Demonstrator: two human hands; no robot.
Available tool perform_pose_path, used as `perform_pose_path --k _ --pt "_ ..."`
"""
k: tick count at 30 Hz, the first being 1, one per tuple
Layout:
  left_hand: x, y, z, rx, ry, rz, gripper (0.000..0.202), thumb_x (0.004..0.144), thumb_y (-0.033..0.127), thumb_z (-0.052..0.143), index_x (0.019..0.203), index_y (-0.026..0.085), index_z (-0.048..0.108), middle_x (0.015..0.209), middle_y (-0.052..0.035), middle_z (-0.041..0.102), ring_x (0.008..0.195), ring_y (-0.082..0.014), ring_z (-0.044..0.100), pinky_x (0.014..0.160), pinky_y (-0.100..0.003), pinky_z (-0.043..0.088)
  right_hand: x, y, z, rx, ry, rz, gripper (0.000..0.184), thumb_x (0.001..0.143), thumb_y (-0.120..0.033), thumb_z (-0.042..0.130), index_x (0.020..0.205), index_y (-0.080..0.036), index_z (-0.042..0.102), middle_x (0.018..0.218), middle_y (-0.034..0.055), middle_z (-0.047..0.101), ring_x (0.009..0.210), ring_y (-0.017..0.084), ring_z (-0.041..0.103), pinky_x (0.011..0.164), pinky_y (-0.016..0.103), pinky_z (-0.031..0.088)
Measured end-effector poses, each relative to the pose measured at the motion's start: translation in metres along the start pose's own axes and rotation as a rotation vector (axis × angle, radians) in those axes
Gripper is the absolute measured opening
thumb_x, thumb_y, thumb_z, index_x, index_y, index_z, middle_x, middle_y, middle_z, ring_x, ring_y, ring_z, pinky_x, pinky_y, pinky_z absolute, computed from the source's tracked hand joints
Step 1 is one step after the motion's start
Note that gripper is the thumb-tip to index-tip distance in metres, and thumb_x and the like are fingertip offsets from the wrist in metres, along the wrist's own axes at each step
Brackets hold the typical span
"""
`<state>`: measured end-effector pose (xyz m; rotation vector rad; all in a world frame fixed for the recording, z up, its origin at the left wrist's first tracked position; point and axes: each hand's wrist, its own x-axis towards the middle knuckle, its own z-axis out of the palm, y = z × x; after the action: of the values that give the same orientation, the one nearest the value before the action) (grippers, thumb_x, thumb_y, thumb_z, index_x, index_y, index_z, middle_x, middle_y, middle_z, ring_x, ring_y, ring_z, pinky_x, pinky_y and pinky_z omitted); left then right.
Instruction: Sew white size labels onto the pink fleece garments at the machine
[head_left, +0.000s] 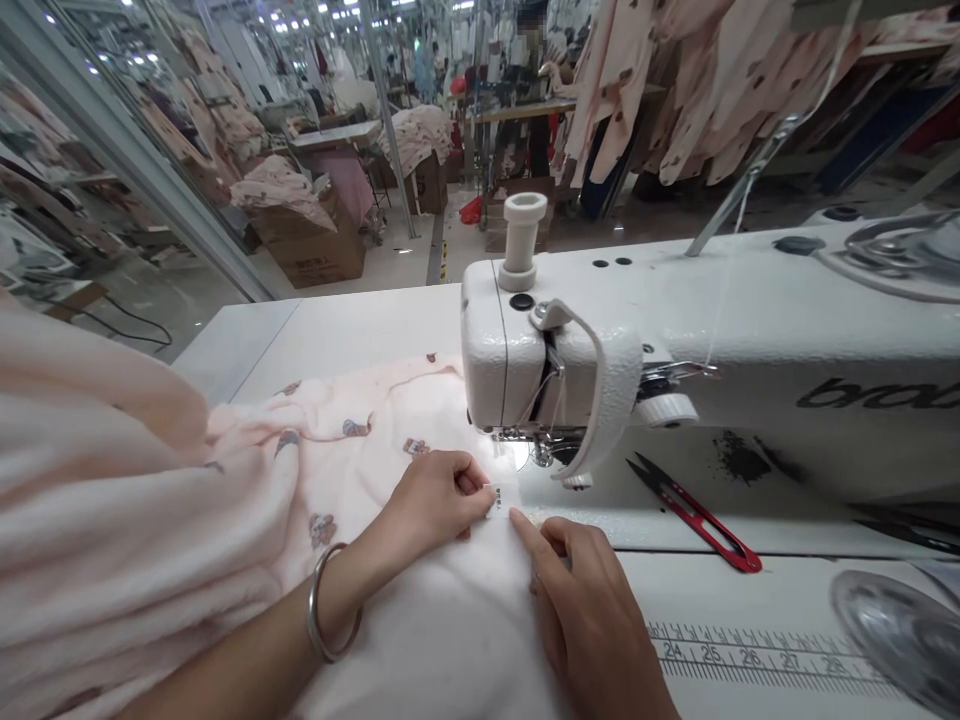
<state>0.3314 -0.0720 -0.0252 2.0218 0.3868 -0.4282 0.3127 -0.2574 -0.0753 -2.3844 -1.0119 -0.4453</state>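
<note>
A pale pink fleece garment [225, 500] printed with small bears lies over the sewing table, bunched high at my left. My left hand [431, 500], a metal bangle on its wrist, pinches a small white label [496, 500] against the fabric just in front of the presser foot [538, 455]. My right hand [585, 600] rests on the fabric, its forefinger stretched out and pressing beside the label, the other fingers curled. The white sewing machine [712, 330] stands right behind both hands.
Red-handled thread snips [697, 515] lie on the machine bed to the right. A printed ruler [750, 658] runs along the table's front edge. A thread-spool pin [523, 240] tops the machine. Cardboard boxes [315, 245] of garments and hanging pink clothes [675, 80] fill the workshop behind.
</note>
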Motion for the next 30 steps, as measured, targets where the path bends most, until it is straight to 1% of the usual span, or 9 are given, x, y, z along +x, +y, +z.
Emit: perform_pose_path --k 10,13,16,18,19,22,24,26,30 --pt "0.002 -0.004 0.007 0.027 0.037 0.027 0.015 0.073 0.031 0.058 0.07 0.016 0.058 0.06 0.0021 0.06 0.045 -0.0103 0.055 0.047 -0.021 0.04 -0.001 0.002 0.002 -0.025 -0.041 0.008 0.044 0.087 -0.006 0.034 0.128 -0.01 0.049 0.092 0.01 0.049 0.078 0.019 0.044 0.063 0.032 0.048" --pt "-0.002 -0.004 0.006 0.146 0.086 0.106 0.014 0.077 0.029 0.056 0.071 0.016 0.06 0.064 0.0006 0.062 0.056 -0.0125 0.058 0.054 -0.022 0.043 0.0 0.0 0.002 -0.048 -0.049 0.01 0.044 0.086 -0.004 0.033 0.126 -0.009 0.05 0.091 0.01 0.049 0.079 0.019 0.043 0.063 0.032 0.048" --pt "-0.015 -0.008 -0.004 0.343 0.173 0.235 0.018 0.082 0.028 0.054 0.094 0.018 0.062 0.082 -0.0028 0.065 0.074 -0.0169 0.061 0.065 -0.027 0.047 0.001 -0.002 0.002 -0.066 -0.038 0.014 0.044 0.085 -0.001 0.033 0.124 -0.008 0.052 0.091 0.0101 0.049 0.08 0.019 0.043 0.064 0.031 0.048" --pt "-0.028 -0.013 -0.013 0.491 0.21 0.363 0.026 0.086 0.025 0.051 0.111 0.02 0.058 0.1 -0.006 0.064 0.086 -0.0192 0.062 0.074 -0.032 0.05 0.002 -0.002 0.002 -0.067 -0.031 0.015 0.044 0.085 -0.001 0.033 0.123 -0.008 0.052 0.092 0.0101 0.049 0.081 0.019 0.044 0.065 0.031 0.047" --pt "-0.033 -0.016 -0.017 0.555 0.208 0.444 0.028 0.088 0.022 0.049 0.115 0.02 0.056 0.108 -0.0077 0.061 0.093 -0.0201 0.061 0.08 -0.034 0.051 0.002 -0.002 0.002 -0.067 -0.024 0.016 0.043 0.085 -0.001 0.033 0.123 -0.007 0.052 0.092 0.0102 0.049 0.081 0.019 0.044 0.066 0.031 0.047" --pt "-0.044 -0.027 -0.02 0.687 0.111 0.711 0.032 0.093 0.017 0.043 0.123 0.017 0.052 0.129 -0.0119 0.053 0.119 -0.022 0.051 0.101 -0.036 0.045 0.002 -0.003 0.003 -0.062 0.008 0.015 0.042 0.086 -0.001 0.033 0.123 -0.007 0.053 0.091 0.01 0.049 0.081 0.019 0.044 0.066 0.031 0.046" --pt "-0.043 -0.033 -0.019 0.755 0.042 0.845 0.037 0.095 0.016 0.039 0.131 0.013 0.046 0.137 -0.0145 0.047 0.131 -0.0231 0.041 0.109 -0.038 0.039 0.002 -0.003 0.003 -0.054 0.032 0.009 0.041 0.087 -0.001 0.033 0.122 -0.007 0.054 0.091 0.0097 0.049 0.081 0.018 0.044 0.065 0.03 0.045" --pt "-0.039 -0.038 -0.017 0.809 0.006 0.923 0.041 0.096 0.015 0.037 0.137 0.01 0.039 0.14 -0.0161 0.044 0.136 -0.0239 0.034 0.111 -0.04 0.036 0.002 -0.003 0.003 -0.041 0.05 0.004 0.04 0.088 -0.001 0.033 0.121 -0.007 0.054 0.09 0.0095 0.049 0.08 0.018 0.044 0.065 0.03 0.045" --pt "-0.029 -0.045 -0.017 0.869 -0.011 1.002 0.046 0.097 0.017 0.038 0.141 0.008 0.032 0.142 -0.0169 0.042 0.138 -0.0242 0.03 0.112 -0.041 0.036 0.0 -0.003 0.004 -0.017 0.044 0.005 0.04 0.088 -0.001 0.035 0.122 -0.005 0.053 0.09 0.0098 0.047 0.081 0.018 0.043 0.065 0.031 0.044"
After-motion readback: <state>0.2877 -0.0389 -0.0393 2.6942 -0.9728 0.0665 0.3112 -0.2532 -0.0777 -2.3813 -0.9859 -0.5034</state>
